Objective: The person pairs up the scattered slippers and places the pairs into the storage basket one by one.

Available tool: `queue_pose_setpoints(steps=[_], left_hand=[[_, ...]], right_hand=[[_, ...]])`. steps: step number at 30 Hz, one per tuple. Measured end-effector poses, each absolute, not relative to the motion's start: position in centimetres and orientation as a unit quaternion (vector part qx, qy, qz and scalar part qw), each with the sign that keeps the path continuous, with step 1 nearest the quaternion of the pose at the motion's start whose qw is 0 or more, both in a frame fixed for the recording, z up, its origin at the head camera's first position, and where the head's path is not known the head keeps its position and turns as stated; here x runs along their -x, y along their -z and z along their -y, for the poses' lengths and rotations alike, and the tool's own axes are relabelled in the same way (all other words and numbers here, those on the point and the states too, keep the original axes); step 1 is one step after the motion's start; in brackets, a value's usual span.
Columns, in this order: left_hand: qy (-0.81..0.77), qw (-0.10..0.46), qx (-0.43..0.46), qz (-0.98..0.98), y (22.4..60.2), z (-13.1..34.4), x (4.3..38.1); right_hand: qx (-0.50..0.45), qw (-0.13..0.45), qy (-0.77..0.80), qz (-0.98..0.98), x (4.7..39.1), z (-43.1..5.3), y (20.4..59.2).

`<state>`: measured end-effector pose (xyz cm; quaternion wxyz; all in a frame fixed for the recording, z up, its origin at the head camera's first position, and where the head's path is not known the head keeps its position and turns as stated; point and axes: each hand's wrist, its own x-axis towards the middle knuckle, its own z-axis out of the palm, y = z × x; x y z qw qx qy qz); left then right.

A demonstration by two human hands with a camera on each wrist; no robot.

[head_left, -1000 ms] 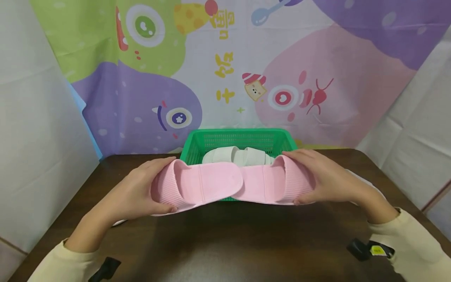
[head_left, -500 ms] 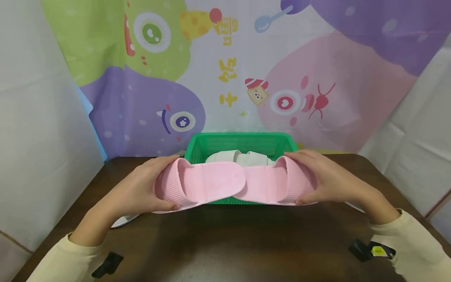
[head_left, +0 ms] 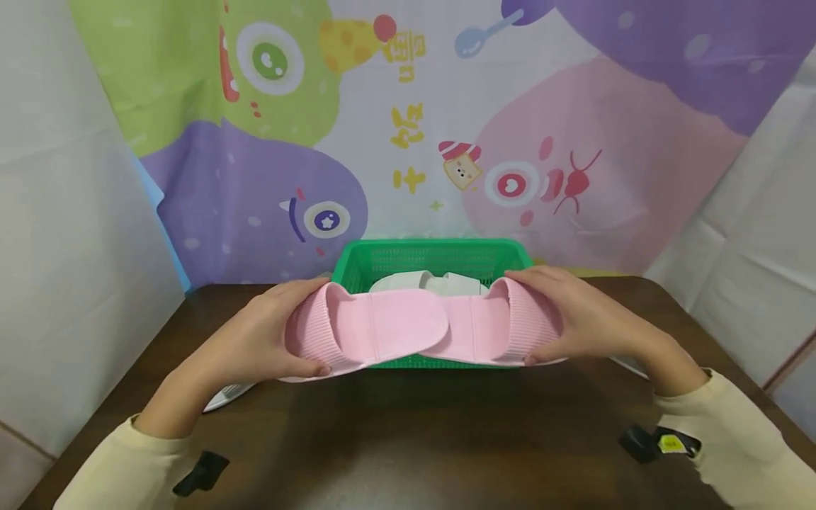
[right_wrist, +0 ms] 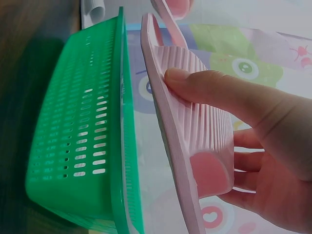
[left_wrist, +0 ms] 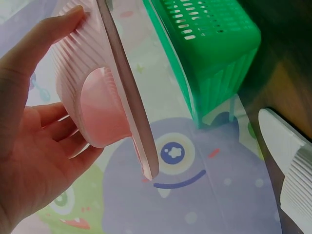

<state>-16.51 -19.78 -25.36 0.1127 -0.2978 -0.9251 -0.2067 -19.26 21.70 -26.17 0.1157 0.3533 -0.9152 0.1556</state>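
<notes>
Two pink slide slippers are held up in front of a green basket, their heel ends overlapping in the head view. My left hand (head_left: 261,338) grips the left pink slipper (head_left: 401,322) around its ribbed strap, thumb on the near side. The right pink slipper (head_left: 491,326) is gripped the same way by my right hand (head_left: 583,319). The left slipper's heel lies in front of the right one's. Behind them, the green basket (head_left: 433,245) holds white slippers (head_left: 408,280), partly hidden by the pink ones.
On the dark wooden table (head_left: 408,439), a white slipper (head_left: 226,397) lies at the left, half behind my forearm. Another white item (head_left: 631,366) peeks out beside my right forearm. A cartoon-printed cloth (head_left: 408,142) hangs behind the table.
The view tilts slightly, then shifts a little. My hands keep hold of both pink slippers, and the slippers now overlap somewhat more, the right hand having come inward.
</notes>
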Motion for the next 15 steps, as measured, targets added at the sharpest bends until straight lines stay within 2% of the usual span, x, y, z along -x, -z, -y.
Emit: queue_pose_setpoints(steps=[15], left_hand=[[0.187,0.125,0.302,0.926,25.24,18.75,16.92]], right_hand=[[-0.340,0.098,-0.163,0.921,19.49,-21.24,26.19]])
